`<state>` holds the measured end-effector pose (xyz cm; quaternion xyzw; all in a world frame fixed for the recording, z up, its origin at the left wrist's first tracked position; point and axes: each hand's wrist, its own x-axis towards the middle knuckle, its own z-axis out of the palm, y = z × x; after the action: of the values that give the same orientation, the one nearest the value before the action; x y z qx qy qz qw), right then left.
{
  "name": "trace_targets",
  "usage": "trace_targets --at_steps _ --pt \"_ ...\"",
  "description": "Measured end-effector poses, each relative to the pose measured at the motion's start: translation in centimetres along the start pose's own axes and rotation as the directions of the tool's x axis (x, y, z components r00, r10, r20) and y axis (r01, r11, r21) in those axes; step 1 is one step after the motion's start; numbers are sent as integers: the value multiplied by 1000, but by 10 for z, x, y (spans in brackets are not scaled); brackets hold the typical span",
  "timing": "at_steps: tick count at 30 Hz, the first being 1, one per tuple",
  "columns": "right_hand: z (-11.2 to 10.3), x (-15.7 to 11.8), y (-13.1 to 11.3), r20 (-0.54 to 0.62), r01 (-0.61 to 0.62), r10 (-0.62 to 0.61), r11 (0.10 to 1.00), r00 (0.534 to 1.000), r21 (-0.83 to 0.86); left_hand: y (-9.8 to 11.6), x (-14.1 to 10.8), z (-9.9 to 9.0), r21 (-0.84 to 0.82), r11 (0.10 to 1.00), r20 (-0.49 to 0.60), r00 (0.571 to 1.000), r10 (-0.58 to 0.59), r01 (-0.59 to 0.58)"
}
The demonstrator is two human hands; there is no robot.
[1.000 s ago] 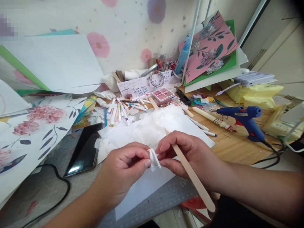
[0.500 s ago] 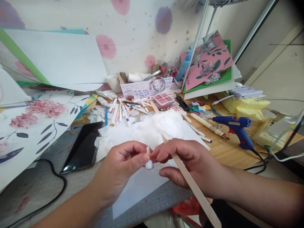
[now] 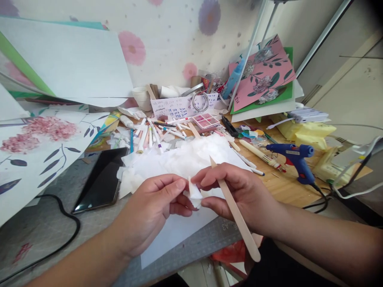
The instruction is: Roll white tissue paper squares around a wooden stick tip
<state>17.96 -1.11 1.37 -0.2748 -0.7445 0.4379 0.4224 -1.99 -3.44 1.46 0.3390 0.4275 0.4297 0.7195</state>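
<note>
One small folded white piece (image 3: 195,196) sits at the lower centre of the frame, pinched by the left hand (image 3: 151,211), its thumb pressed against a finger. The right hand (image 3: 247,195) touches it with its fingertips while gripping a wooden stick (image 3: 239,221) between its fingers. Too firm a pinch could crush or tear the piece, which looks thin; too loose a one could drop it onto the white sheet (image 3: 167,243), where white on white would hide it. With the stick sharing that hand, a twist might let it slip or snag its tip on the fluffy white heap (image 3: 194,155) at mid-frame. The piece is narrow above, flaring below. The stick is flat and pale, pointed above, rounded below. Right of centre, a smooth blue glue gun (image 3: 295,153) lies on the wood-grained counter (image 3: 284,191).
</note>
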Motion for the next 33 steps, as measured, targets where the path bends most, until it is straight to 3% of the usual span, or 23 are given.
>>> trace_targets --at_steps 3,8,12,20,29,33 --pt "-2 1 1 -24 -64 65 997 998 53 0 -1 -1 66 998 45 999 1 -5" --pt "-2 1 1 33 -220 218 961 975 167 0 -2 1 232 973 147 988 -43 8" --pt "0 1 1 7 -230 232 962 973 149 -2 -3 3 196 980 179 981 -79 44" --pt "2 4 0 24 -179 178 978 984 102 -1 -3 1 129 991 24 999 -39 36" --pt "7 5 1 20 -230 230 968 973 101 -3 -4 4 184 982 -7 999 -37 38" --pt "3 5 2 15 -185 184 979 983 81 -2 -4 4 155 987 -9 999 -44 45"
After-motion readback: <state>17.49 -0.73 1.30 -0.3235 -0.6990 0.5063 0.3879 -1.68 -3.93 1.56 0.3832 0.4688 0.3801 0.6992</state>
